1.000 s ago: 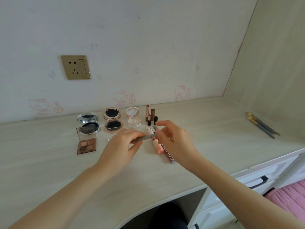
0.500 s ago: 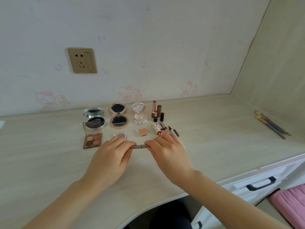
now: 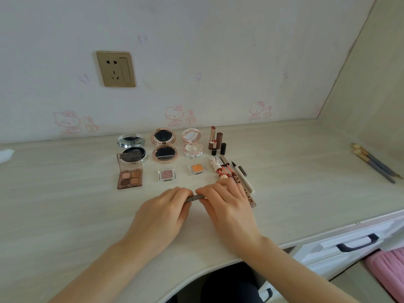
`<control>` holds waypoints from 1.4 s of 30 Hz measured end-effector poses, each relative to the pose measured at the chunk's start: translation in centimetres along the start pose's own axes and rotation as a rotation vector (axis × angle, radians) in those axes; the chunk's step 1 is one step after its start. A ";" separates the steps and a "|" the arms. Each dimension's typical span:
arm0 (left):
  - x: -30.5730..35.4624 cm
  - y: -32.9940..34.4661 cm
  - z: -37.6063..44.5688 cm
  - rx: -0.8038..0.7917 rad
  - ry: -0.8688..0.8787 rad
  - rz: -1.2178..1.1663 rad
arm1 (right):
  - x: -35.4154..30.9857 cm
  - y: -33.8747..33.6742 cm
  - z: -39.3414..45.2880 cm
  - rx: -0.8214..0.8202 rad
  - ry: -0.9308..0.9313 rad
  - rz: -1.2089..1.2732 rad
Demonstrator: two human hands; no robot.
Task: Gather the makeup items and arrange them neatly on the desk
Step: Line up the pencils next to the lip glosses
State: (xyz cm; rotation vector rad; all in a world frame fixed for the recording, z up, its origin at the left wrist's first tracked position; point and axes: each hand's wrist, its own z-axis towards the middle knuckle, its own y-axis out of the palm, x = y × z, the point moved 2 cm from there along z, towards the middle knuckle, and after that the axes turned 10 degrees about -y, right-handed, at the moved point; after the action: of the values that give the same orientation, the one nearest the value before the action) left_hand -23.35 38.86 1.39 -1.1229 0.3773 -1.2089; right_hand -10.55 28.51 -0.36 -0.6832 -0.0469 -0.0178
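Note:
A thin grey makeup pencil (image 3: 194,198) lies across the desk (image 3: 65,204) between my hands; my left hand (image 3: 162,215) pinches one end and my right hand (image 3: 227,208) pinches the other, most of it hidden. Behind them stand rows of makeup: a brown eyeshadow palette (image 3: 129,173), a silver compact (image 3: 131,147), a rose-gold compact (image 3: 164,145), a pink compact (image 3: 192,143), two small square pans (image 3: 167,174) (image 3: 197,168), upright lipsticks (image 3: 215,141) and several pens and lip glosses (image 3: 238,173) beside my right hand.
Two brushes (image 3: 373,162) lie at the far right by the side wall. A gold wall socket (image 3: 116,69) sits above the desk. White drawers with a dark handle (image 3: 356,243) are below the right edge. A white scrap (image 3: 5,154) lies far left.
Both hands came toward the desk's front edge with the grey pencil and moved closer together, so less of the pencil shows. The view rose slightly.

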 end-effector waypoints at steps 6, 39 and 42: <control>-0.5 -0.2 0.2 0.050 0.042 0.100 | -0.2 0.6 -0.4 0.018 -0.068 -0.047; -2.4 -0.2 0.0 0.054 -0.057 -0.087 | 1.5 -0.5 -0.7 0.039 0.365 0.192; -2.5 -0.3 0.0 0.079 -0.112 -0.185 | 1.5 -0.5 -0.7 0.041 0.399 0.206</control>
State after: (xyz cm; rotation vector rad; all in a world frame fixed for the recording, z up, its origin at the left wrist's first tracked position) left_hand -24.48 41.05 0.89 -1.1706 0.1418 -1.3041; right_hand -9.00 27.71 -0.55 -0.6302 0.4056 0.0443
